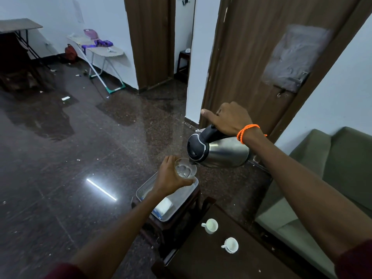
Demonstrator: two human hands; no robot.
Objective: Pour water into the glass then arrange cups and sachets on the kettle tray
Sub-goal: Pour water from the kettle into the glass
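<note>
My right hand (229, 119) grips the black handle of a steel kettle (225, 152), which is tipped over with its spout at the rim of a clear glass (186, 168). My left hand (171, 178) holds that glass in the air above a grey kettle tray (181, 198). The tray rests on a small dark stool and holds white and blue sachets (164, 207). Two white cups stand on a dark low table at the lower right, one nearer the tray (210, 225), the other closer to me (231, 245).
A green sofa (326, 188) runs along the right. A brown door (261, 63) stands behind the kettle. The dark glossy floor (80, 158) spreads to the left. An ironing board (100, 49) and a folding table (18, 26) stand by the far wall.
</note>
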